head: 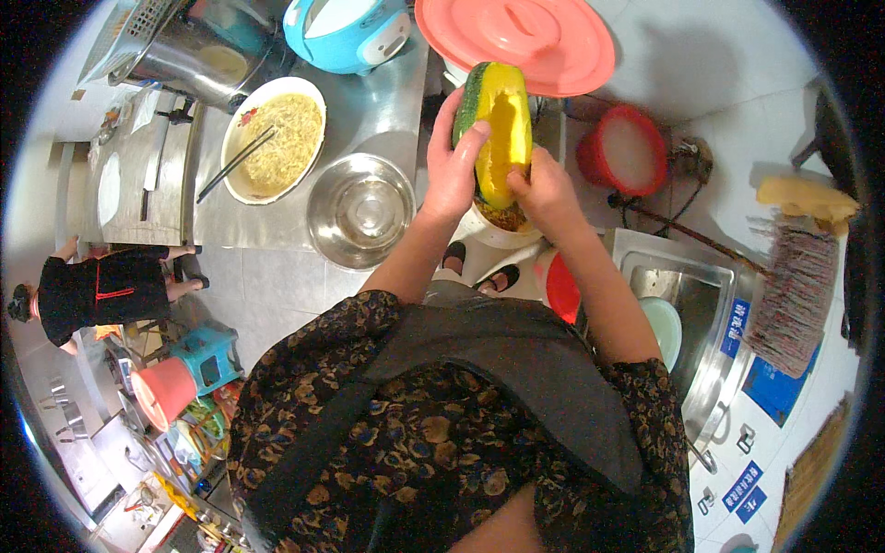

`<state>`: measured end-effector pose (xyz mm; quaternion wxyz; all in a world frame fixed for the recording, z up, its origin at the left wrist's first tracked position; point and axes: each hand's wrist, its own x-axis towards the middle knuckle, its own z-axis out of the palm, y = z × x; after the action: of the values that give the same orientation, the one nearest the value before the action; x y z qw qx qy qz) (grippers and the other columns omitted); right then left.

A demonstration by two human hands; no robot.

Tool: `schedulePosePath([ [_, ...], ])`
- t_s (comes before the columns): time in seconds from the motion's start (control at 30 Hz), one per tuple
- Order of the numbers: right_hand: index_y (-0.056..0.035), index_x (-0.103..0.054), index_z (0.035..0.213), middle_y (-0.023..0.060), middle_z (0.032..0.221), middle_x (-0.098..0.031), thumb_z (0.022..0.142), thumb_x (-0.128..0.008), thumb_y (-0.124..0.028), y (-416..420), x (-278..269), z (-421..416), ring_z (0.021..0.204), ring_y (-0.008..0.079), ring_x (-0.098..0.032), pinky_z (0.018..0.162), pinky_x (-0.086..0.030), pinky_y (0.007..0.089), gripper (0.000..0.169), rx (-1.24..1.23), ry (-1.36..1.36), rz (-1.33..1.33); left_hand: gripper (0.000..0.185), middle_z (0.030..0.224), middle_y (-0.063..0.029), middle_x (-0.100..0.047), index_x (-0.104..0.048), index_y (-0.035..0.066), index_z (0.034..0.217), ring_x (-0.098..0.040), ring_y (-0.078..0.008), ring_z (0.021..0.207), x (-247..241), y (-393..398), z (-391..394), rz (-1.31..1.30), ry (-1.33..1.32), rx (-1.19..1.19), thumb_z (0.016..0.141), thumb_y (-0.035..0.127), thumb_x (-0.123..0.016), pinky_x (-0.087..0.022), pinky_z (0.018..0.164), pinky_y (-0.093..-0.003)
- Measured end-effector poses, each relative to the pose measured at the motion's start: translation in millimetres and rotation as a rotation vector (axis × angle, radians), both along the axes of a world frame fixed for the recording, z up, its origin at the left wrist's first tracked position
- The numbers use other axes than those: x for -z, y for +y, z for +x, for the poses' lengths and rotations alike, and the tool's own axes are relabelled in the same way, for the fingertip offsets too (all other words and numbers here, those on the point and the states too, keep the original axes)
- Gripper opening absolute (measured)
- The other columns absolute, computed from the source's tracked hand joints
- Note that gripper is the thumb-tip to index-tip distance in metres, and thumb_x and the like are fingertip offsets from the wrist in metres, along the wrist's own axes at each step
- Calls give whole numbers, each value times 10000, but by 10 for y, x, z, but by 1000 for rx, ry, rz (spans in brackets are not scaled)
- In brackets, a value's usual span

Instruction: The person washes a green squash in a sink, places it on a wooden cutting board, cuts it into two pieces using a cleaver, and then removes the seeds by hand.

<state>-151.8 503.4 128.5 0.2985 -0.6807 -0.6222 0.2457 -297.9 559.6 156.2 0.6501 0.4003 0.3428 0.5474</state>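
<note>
In front of me my left hand (458, 155) holds a squash half (489, 183) by its green-skinned side, with the thumb over the cut edge. Its yellow flesh faces up and a long hollow runs down the middle. My right hand (550, 190) grips the lower right rim, its thumb at the bottom end of the hollow. Whether those fingers also hold a small tool is hidden. Directly beneath is a white bucket (501, 233) with brownish scraps inside.
On the steel table (276, 225) stand a steel bowl (363, 211), a bowl of pale shreds (287, 138) with chopsticks, and a blue container (346, 45). A pink lid (518, 41) lies beyond the squash. At right are a red bucket (626, 152), sink (698, 276) and mop (792, 297). Another person (104, 294) stands left.
</note>
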Motion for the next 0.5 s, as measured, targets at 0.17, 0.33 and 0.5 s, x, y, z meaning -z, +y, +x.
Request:
schedulePosePath([
  [0.17,40,-522,902,298,858,-591,829,-594,-204,-4,42,4,825,464,-584,779,-456,522,264,11,26,-5,589,1299,-140,-506,-377,-20,1394,-500,-213,1185,93,-21,24,-103,-56,-39,885,196,-580,-396,1015,-332],
  [0.33,50,-532,904,290,817,-595,815,-615,-204,4,108,37,794,463,-588,763,-464,525,282,-25,-3,70,634,1317,-181,-503,-299,-20,1440,-528,-261,1171,122,-23,44,-18,15,-42,908,235,-530,-419,1002,-369],
  [0.5,49,-544,912,284,816,-603,805,-628,-210,28,111,32,793,459,-592,759,-469,525,293,-30,-68,70,631,1301,-178,-513,-299,-13,1443,-533,-268,1166,180,8,56,-10,29,-54,907,228,-527,-427,999,-379],
])
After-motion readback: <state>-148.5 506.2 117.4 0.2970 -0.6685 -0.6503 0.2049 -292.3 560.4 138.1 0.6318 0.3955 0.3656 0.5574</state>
